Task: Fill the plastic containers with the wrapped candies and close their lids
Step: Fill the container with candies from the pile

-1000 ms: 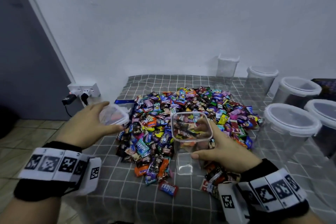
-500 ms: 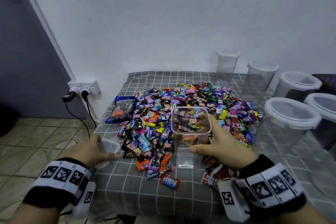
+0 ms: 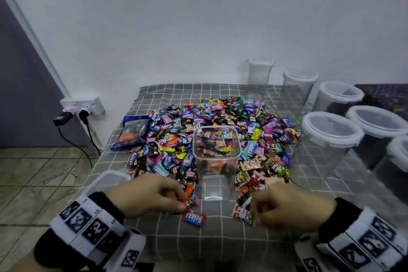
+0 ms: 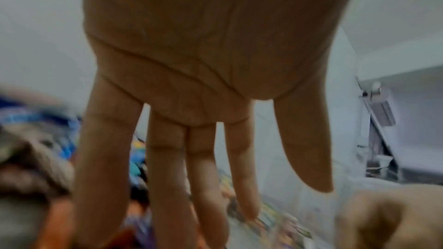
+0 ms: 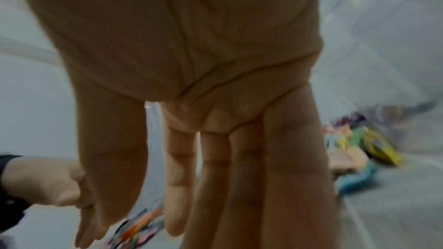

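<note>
An open square clear container [image 3: 216, 161] stands upright at the front of the wrapped candy pile [image 3: 209, 130]; its base looks bare. Its lid [image 3: 106, 180] lies on the checked cloth at the front left. My left hand [image 3: 183, 201] reaches onto an orange candy [image 3: 190, 192] left of the container; in the left wrist view, the left hand [image 4: 242, 205] has straight, spread fingers over blurred wrappers. My right hand [image 3: 254, 212] touches loose candies [image 3: 244, 214] right of the container. The right wrist view shows the right hand [image 5: 134, 230] extended, with a candy [image 5: 136, 234] at its fingertips.
Several lidded clear containers stand along the right side, the nearest [image 3: 331, 132] close to the pile, with a tall square one [image 3: 260, 68] at the back. A blue bag [image 3: 134, 130] lies left of the pile. A power strip [image 3: 81, 106] with cables hangs past the table's left edge.
My left hand set the lid down at the front left and moved to the candies. My right hand let go of the container and dropped to the candies on its right.
</note>
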